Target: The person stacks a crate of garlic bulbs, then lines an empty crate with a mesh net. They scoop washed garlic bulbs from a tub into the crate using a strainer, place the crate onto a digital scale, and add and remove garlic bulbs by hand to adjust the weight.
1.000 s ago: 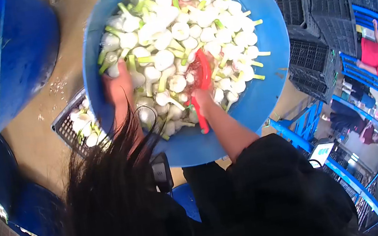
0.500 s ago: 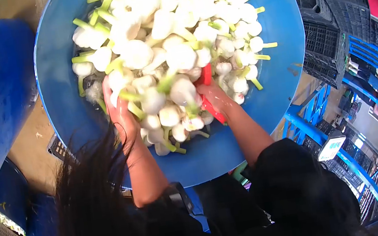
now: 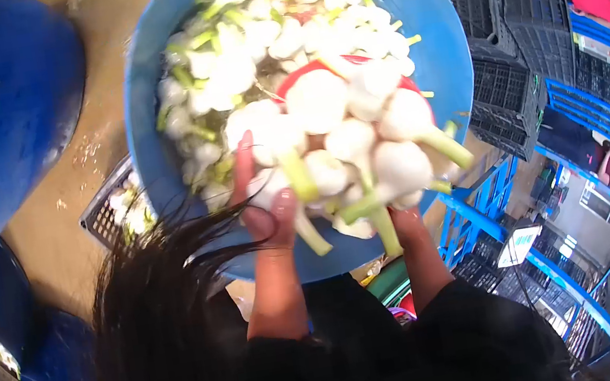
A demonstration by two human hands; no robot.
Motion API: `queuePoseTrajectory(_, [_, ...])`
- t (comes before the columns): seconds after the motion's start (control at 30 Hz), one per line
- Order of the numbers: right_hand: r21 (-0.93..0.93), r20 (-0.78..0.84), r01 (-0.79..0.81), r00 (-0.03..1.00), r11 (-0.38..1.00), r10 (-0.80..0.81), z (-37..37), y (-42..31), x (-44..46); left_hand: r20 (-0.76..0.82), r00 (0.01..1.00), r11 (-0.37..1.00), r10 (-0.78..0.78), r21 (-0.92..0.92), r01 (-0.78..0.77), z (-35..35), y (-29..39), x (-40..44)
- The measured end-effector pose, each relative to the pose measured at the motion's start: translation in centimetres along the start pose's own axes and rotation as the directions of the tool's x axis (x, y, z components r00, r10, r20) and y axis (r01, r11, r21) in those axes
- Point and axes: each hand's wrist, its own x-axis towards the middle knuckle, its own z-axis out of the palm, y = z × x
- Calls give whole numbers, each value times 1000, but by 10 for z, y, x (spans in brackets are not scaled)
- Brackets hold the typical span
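A heaped load of garlic bulbs (image 3: 318,106) with green stems is above the near part of a round blue tub (image 3: 431,30), close to the camera. A red curved edge (image 3: 307,70) shows behind the load. The left hand (image 3: 265,196) is half open, thumb and a finger apart, curved around bulbs at the load's left side and holding them. The right hand (image 3: 407,222) is beneath its right side, fingers hidden, so its opening cannot be told. More garlic (image 3: 222,61) lies in the tub. Black crates (image 3: 489,76) stand right of it.
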Motion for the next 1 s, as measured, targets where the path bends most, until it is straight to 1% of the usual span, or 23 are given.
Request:
queuePoseTrajectory(0.03, [-20, -23, 12, 1000, 1000, -13, 1, -2, -16, 51, 999, 1000, -4, -22, 5, -3, 11, -4])
queuePoseTrajectory(0.1, [-48, -50, 28, 998, 998, -31, 6, -3, -49, 57, 998, 1000, 22, 1, -22, -7, 28, -20])
queuePoseTrajectory(0.17, [-76, -68, 46, 996, 996, -51, 15, -6, -81, 126, 992, 1000, -29, 11, 28, -23, 54, -40])
queuePoseTrajectory(0.23, [-119, -61, 60, 996, 991, -67, 26, -1, -111, 176, 967, 982, 182, 25, -190, -46, 89, -57])
queuePoseTrajectory(0.27, [-150, -53, 62, 996, 987, -70, 30, 0, -125, 193, 951, 965, 240, 61, -256, -61, 103, -68])
queuePoseTrajectory(0.3, [-180, -39, 63, 997, 982, -71, 37, 7, -141, 215, 949, 968, 232, 51, -248, -77, 114, -79])
queuePoseTrajectory(0.37, [-252, 4, 61, 998, 966, -62, 53, 26, -171, 174, 980, 995, 93, 10, -96, -114, 128, -109])
queuePoseTrajectory(0.4, [-285, 25, 62, 998, 956, -57, 62, 39, -186, 133, 990, 992, -39, -111, 54, -132, 133, -124])
queuePoseTrajectory(0.43, [-327, 59, 68, 997, 943, -51, 72, 58, -200, 172, 893, 675, -416, -599, 430, -161, 113, -135])
queuePoseTrajectory(0.47, [-375, 100, 84, 994, 923, -49, 81, 79, -212, 45, 861, 699, -506, -564, 440, -172, 139, -131])
queuePoseTrajectory(0.5, [-427, 143, 111, 988, 898, -54, 90, 104, -224, -205, 929, 904, -308, -366, 219, -180, 141, -137])
queuePoseTrajectory(0.53, [-494, 199, 166, 977, 854, -75, 97, 132, -230, 40, 873, 685, -486, -603, 409, -232, 110, -149])
queuePoseTrajectory(0.57, [-565, 263, 252, 957, 786, -119, 101, 160, -235, -36, 980, 880, -196, -448, 159, -245, 111, -149])
queuePoseTrajectory(0.6, [-665, 360, 395, 913, 633, -192, 104, 190, -235, 92, 970, 865, -224, -439, 241, -261, 113, -148])
queuePoseTrajectory(0.63, [-764, 541, 601, 794, 233, -277, 100, 226, -230, -19, 971, 909, -238, -358, 216, -277, 95, -148])
queuePoseTrajectory(0.67, [-765, 613, 644, 721, -12, -323, 107, 253, -223, -25, 959, 894, -282, -369, 253, -295, 78, -146])
queuePoseTrajectory(0.7, [-778, 602, 621, 695, -93, -393, 113, 279, -215, -33, 945, 879, -327, -378, 291, -313, 59, -142])
queuePoseTrajectory(0.73, [-742, 362, 586, 760, 326, -540, 150, 273, -203, -31, 922, 842, -385, -422, 337, -330, 35, -137])
queuePoseTrajectory(0.77, [-525, 86, 514, 825, 679, -558, 202, 255, -183, -31, 897, 801, -442, -464, 379, -344, 10, -127])
queuePoseTrajectory(0.83, [-753, -127, 207, 886, 625, -446, 250, 245, -160, -109, 868, 828, -484, -379, 414, -364, -38, -95])
queuePoseTrajectory(0.9, [-809, 12, 300, 868, 505, -497, 256, 263, -127, -16, 867, 851, -498, -204, 485, -378, -59, -59])
queuePoseTrajectory(0.93, [-814, 8, 291, 870, 502, -493, 262, 263, -117, -14, 862, 845, -507, -208, 493, -373, -57, -49])
queuePoseTrajectory(1.0, [-813, 59, 409, 765, 414, -642, 271, 258, -114, -207, 873, 897, -442, -101, 430, -351, -22, -31])
